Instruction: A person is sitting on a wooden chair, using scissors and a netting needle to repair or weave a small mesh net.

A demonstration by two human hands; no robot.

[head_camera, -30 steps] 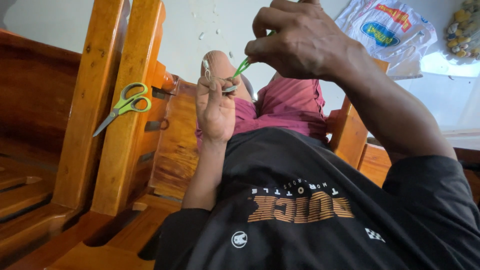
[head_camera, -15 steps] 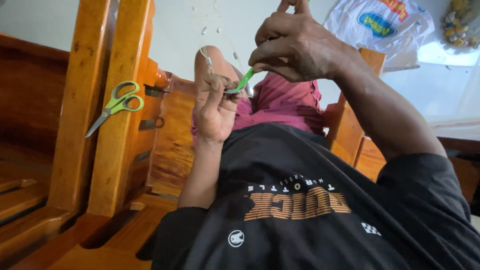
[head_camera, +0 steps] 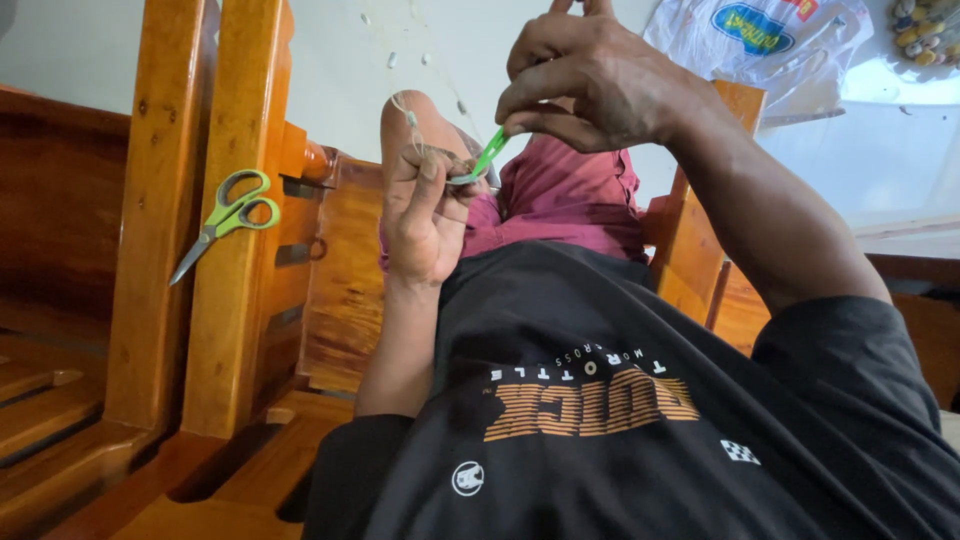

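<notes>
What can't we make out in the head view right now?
- Small piece pinched in the left hand: covered by its fingers, too small to identify.
- Green tool: upper end hidden inside the right hand; type unclear.
- Right hand's fingertips: cut off by the top edge.
- Thin thread: too fine to trace.

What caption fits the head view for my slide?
Seated person's left hand pinches thin thread, right hand holds a green tool; green scissors rest on the wooden chair.
</notes>
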